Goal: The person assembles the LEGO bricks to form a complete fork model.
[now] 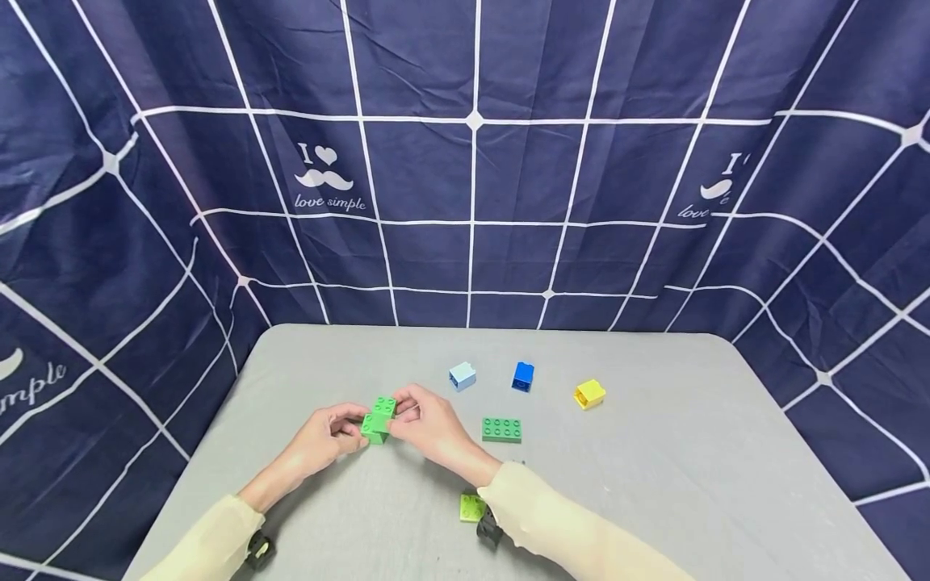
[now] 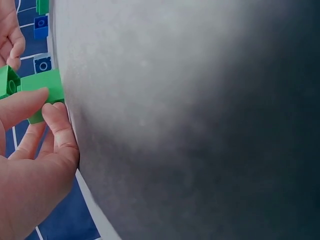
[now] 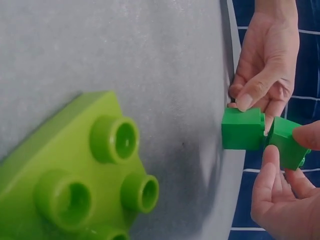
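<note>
Lime-green brick point(image 3: 100, 172), big in the right wrist's view, lies studs up on the near side of the right hand's grip, close by the sleeve and out of the way. What I'd watch is the 2 green bricks between the hands. From where I stand, the left hand point(image 1: 327, 440) pinches the lower brick point(image 3: 242, 130) by its sides, thumb against fingers, while the right hand point(image 1: 432, 428) has the upper brick point(image 3: 285, 142) in a similarly narrow pinch. That upper brick sits just above the left hand's grip, tilted, its hollow underside turned towards the lower brick's studs; whether they touch, I can't tell. Joining them seems to be the step, so I'd level the tilted brick first, line its edges up with the studs, and only then push straight down. Pressing on the slant would probably catch a single corner. The left fingers would do best low on the sides, clear of the studs, bracing against that push. Past the right hand's grip, the dark green 8-stud brick point(image 1: 501, 430) lies to its right, with the pale blue point(image 1: 462, 376), blue point(image 1: 522, 377) and yellow point(image 1: 589, 394) bricks farther out, well apart from the work.
</note>
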